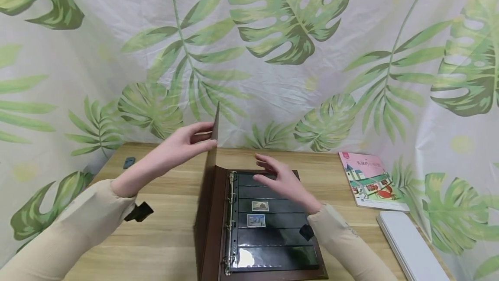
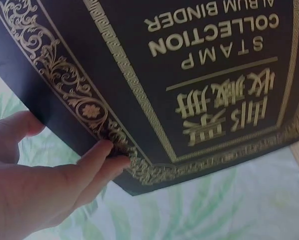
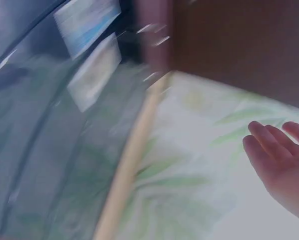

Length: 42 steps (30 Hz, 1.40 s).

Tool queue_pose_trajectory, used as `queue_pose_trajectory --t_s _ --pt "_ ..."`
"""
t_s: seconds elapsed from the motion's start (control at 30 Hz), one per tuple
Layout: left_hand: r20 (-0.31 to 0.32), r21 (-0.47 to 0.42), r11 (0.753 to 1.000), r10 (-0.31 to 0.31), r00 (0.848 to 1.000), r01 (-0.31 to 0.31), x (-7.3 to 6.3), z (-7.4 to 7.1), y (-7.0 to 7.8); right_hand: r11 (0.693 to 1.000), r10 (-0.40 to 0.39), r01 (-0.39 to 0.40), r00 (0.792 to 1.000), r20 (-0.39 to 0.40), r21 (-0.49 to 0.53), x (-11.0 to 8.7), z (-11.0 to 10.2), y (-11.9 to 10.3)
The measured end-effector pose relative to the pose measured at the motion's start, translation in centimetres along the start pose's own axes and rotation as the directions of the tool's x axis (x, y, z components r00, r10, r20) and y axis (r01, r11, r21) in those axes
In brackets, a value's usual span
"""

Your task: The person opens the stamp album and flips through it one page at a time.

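Observation:
A dark brown stamp album lies on the table with its front cover raised nearly upright at its left side. My left hand holds the cover by its free edge, with fingertips on the gold-patterned outer face. My right hand, fingers spread and slightly bent, hovers over the top right of the black pocket page and holds nothing. Two stamps, one upper stamp and one lower stamp, sit in the page's pockets. Metal rings line the page's left side.
A pink illustrated book lies at the back right of the wooden table. In front of it is a long white case. A small dark object sits at the back left. A leaf-patterned curtain hangs behind.

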<state>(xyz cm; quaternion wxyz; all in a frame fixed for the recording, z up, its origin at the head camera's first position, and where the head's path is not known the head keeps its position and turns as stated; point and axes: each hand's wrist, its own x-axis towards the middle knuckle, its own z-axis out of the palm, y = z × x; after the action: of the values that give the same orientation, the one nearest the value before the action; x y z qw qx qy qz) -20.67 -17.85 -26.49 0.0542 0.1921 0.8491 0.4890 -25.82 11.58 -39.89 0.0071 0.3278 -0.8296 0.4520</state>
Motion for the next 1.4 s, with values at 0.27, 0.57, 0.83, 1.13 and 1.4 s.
queue_pose_trajectory --t_s 0.27,0.57,0.83,1.13,1.4 --pt "-0.014 0.100 0.994 -0.050 0.999 0.051 -3.3 -4.4 -2.1 0.958 0.142 -0.108 0.983 0.112 -0.265 -2.4 -2.3 6.9" --pt "0.025 0.218 0.966 -0.150 0.988 0.141 -5.9 -8.6 -5.7 0.904 0.262 -0.152 0.935 0.238 -0.401 -4.0 -3.9 11.3" --pt "0.025 0.318 0.937 -0.163 0.986 0.147 -7.0 -9.9 -8.7 0.879 0.298 -0.150 0.913 0.277 -0.452 -4.3 -4.1 12.4" --pt "0.016 0.556 0.823 -0.152 0.988 0.117 -8.0 -9.8 -13.6 0.881 0.317 -0.176 0.909 0.272 -0.439 -4.4 -4.7 12.5" --pt "-0.006 0.670 0.730 -0.172 0.985 0.132 -9.1 -8.1 -18.6 0.875 0.337 -0.190 0.899 0.278 -0.446 -4.4 -4.5 12.8"
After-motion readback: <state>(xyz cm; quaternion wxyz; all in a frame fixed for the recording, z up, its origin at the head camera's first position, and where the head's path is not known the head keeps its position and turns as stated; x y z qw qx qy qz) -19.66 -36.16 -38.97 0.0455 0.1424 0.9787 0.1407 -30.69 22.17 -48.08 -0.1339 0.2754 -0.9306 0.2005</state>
